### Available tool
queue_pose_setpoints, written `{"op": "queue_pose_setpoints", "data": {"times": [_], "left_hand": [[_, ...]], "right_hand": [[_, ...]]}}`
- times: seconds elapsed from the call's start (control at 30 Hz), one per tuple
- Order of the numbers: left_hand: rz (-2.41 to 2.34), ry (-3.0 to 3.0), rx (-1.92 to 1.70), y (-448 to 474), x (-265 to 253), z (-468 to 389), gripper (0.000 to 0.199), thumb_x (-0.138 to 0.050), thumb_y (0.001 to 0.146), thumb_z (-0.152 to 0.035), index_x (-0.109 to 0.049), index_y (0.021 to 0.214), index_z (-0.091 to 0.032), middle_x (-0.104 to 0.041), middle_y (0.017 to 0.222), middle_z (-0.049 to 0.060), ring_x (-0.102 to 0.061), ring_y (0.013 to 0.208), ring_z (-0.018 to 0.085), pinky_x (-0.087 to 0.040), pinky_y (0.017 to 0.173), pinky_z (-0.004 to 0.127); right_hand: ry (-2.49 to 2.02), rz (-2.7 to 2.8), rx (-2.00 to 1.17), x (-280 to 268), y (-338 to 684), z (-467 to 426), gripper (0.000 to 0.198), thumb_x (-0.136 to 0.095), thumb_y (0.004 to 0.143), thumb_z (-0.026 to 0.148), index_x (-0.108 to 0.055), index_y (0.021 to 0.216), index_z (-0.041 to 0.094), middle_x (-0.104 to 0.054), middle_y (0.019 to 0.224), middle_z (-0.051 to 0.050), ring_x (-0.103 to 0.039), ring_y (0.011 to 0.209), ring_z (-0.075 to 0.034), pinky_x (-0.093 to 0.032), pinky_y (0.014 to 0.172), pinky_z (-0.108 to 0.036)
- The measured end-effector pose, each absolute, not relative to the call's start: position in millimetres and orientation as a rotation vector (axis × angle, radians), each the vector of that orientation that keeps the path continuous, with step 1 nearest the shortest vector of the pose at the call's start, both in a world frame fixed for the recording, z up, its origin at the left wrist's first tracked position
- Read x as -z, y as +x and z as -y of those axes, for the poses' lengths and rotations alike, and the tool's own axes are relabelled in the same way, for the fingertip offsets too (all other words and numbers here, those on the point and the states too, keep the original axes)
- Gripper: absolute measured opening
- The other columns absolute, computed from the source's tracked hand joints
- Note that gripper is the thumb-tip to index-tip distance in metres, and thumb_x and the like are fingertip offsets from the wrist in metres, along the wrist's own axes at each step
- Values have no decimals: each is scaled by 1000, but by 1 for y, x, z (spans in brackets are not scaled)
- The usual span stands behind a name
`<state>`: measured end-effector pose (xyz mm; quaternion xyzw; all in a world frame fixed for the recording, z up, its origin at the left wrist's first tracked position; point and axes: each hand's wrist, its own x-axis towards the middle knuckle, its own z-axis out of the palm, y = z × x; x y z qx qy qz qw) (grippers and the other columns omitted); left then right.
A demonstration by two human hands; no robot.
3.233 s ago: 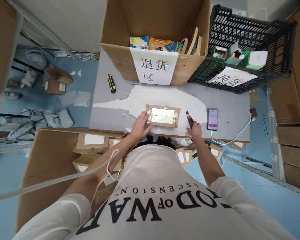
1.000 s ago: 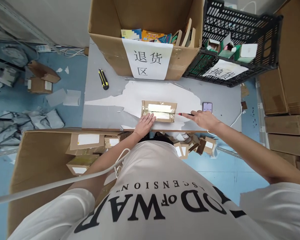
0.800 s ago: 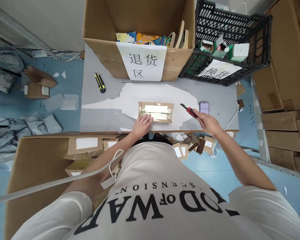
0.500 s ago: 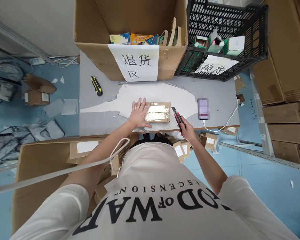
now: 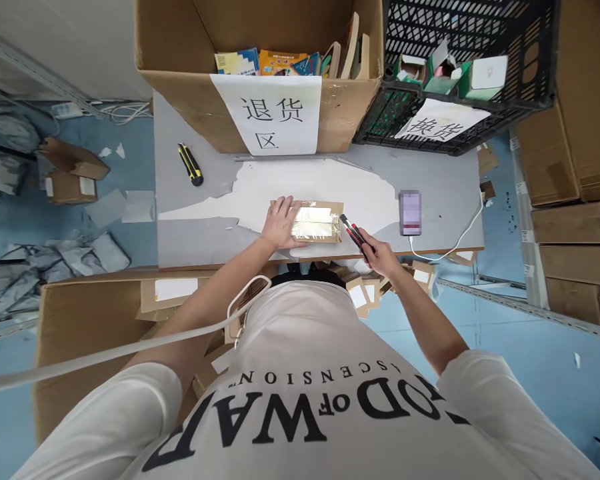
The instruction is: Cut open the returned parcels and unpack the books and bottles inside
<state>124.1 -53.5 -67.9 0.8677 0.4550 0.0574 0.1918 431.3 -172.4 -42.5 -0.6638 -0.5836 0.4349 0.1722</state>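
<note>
A small taped cardboard box with a white label lies flat on the table. My left hand grips its left end, fingers over the top and thumb along the near edge. Clear tape shines on the box's surface. In my right hand is a red and black utility knife, its tip pointing at the box's right end. The tip is at or very close to that end; contact cannot be made out. A white worn patch of the tabletop lies under the box.
A yellow and black utility knife lies at the left. A phone on a white cable is at the right. Behind stand a large carton of books and a black crate with small boxes. An open carton sits beside me.
My right hand has brought the knife tip up to the box's right end. My left hand's fingers have drawn closer together on the box. The view has shifted slightly.
</note>
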Motion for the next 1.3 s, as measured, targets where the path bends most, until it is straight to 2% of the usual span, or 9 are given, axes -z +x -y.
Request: {"op": "queue_pose_setpoints", "data": {"times": [0.23,0.33,0.57,0.77,0.97,1.07,1.17,1.23,1.3], "left_hand": [[-1281,2427,-166,124,72,55,122,-68,54,-78,-26,147,-12,-28,149,26,-24,136,48,-25,108,60],[-1273,2411,-162,124,71,55,125,-67,52,-80,-25,148,-11,-26,149,27,-23,136,49,-25,107,61],[-1277,2367,-173,124,71,55,128,-67,50,-81,-25,149,-13,-24,151,26,-21,138,48,-24,107,62],[-1264,2351,-177,123,74,54,128,-67,51,-82,-24,150,-13,-22,152,25,-19,138,48,-24,107,63],[-1243,2312,-209,121,79,52,129,-68,49,-82,-25,150,-14,-21,154,24,-15,140,49,-18,111,63],[-1192,2260,-253,119,76,52,131,-69,47,-82,-24,150,-14,-18,156,24,-11,142,49,-14,112,64],[-1151,2156,-374,111,73,51,122,-65,58,-79,-19,152,-15,-11,159,21,-8,145,45,-16,114,60],[-1233,2030,-509,101,73,46,102,-56,74,-72,-21,152,-16,-11,160,18,-11,147,38,-19,116,54],[-1399,1834,-632,89,77,37,79,-47,86,-62,-30,149,-17,-21,158,15,-21,145,32,-24,116,49]], "right_hand": [[-1824,1983,-1199,31,449,169,55,-35,94,37,-41,146,21,-72,92,-6,-65,69,-18,-54,72,-34],[-1774,2045,-1211,28,452,177,54,-35,94,35,-41,146,21,-73,91,-5,-67,73,-20,-54,71,-34],[-1819,2035,-1234,23,459,202,51,-35,95,31,-45,143,20,-71,81,-4,-66,66,-19,-54,69,-33],[-1794,1937,-1247,20,453,212,51,-38,95,39,-49,141,21,-71,81,-5,-66,69,-20,-54,70,-34],[-1798,1888,-1247,28,461,222,50,-40,94,38,-50,140,22,-70,77,-3,-63,63,-18,-54,70,-35],[-1842,1599,-1213,37,462,231,52,-47,91,42,-49,140,25,-68,76,-1,-59,57,-15,-54,63,-32],[-1754,1022,-1220,50,446,228,59,-57,86,48,-44,139,26,-69,85,-2,-60,59,-14,-54,53,-27],[-1603,689,-1265,62,425,219,51,-64,81,49,-51,125,27,-69,93,-2,-63,66,-13,-55,52,-26],[-1463,450,-1342,74,398,206,38,-68,77,48,-55,105,26,-69,96,-1,-66,71,-14,-57,54,-26]]}}
